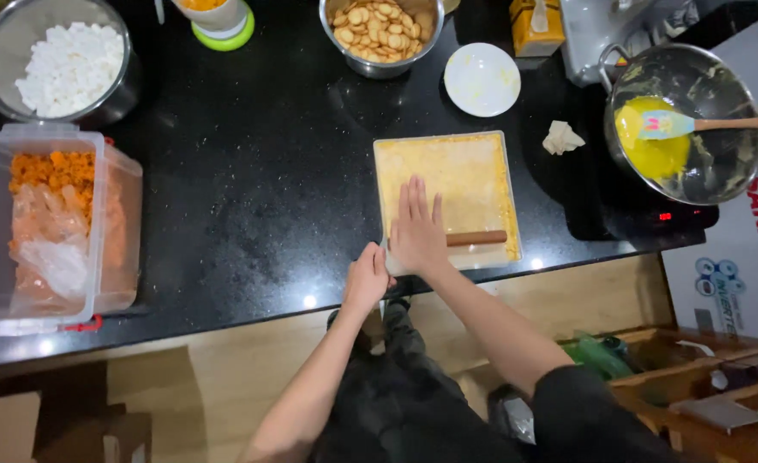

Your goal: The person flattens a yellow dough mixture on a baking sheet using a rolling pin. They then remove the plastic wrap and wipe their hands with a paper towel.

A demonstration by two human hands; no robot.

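Observation:
A rectangular tray (511, 195) lined with a pale yellow sheet lies on the black counter. A wooden rolling pin (477, 237) rests across its near end. My right hand (416, 227) lies flat, fingers together, on the pin and sheet. My left hand (368, 276) grips the tray's near left corner.
A pan (722, 163) of yellow melted mix with a spatula (679, 125) sits on a hob at right. Behind are a white saucer (482, 79), a bowl of round biscuits (382, 33), a bowl of white cubes (62, 64). A clear box (49, 223) of orange pieces stands left.

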